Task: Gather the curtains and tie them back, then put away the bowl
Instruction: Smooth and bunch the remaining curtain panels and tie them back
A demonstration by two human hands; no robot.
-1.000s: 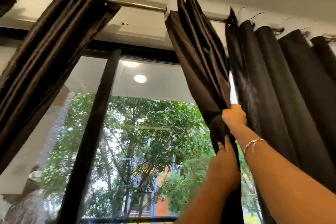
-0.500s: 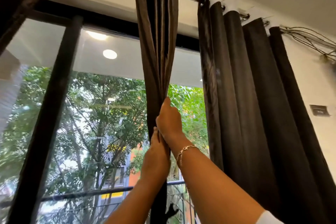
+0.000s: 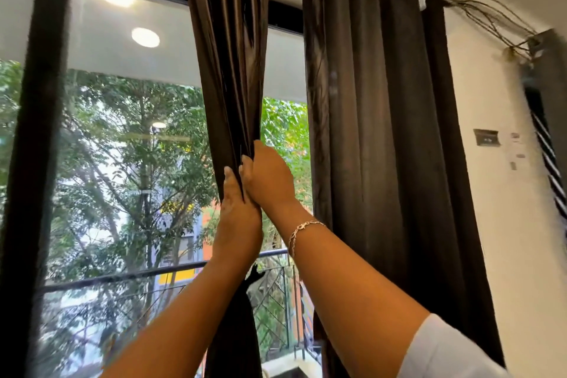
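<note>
A dark brown curtain (image 3: pixel 228 49) hangs bunched into a narrow column in front of the window. My left hand (image 3: pixel 234 212) and my right hand (image 3: pixel 270 176) both grip this bunch at its waist, side by side and touching, the right one slightly higher. The right wrist wears a thin bracelet (image 3: pixel 302 228). A second dark curtain (image 3: pixel 383 132) hangs in loose folds to the right, apart from the gripped one. No bowl is in view.
Behind the curtains is a large window (image 3: pixel 132 163) with a thick black upright frame bar (image 3: pixel 33 147) at the left and a balcony railing (image 3: pixel 147 273) outside. A white wall (image 3: pixel 506 224) with a small plate and loose wires is at the right.
The view has swung down and left, so the curtain rod has left the frame. Both hands have kept their grip on the bunched curtain, which now hangs straighter and more central.
</note>
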